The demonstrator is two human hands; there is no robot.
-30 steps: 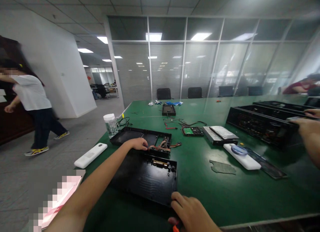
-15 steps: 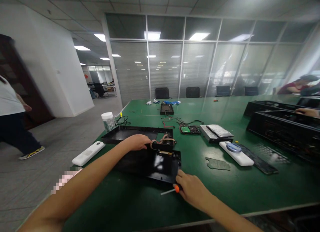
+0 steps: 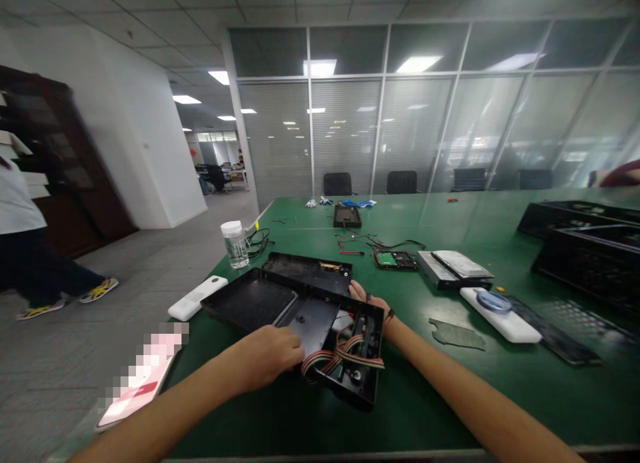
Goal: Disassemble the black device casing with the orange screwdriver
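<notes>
The open black device case (image 3: 295, 316) lies on the near part of the green tabletop (image 3: 440, 383), ribbon cables (image 3: 340, 358) spilling at its near right corner. Your left hand (image 3: 267, 356) clamps the near edge, steadying it. Your right hand (image 3: 367, 300) curls over the far right rim, bracing that side. A second black cover (image 3: 313, 271) lies just beyond.
</notes>
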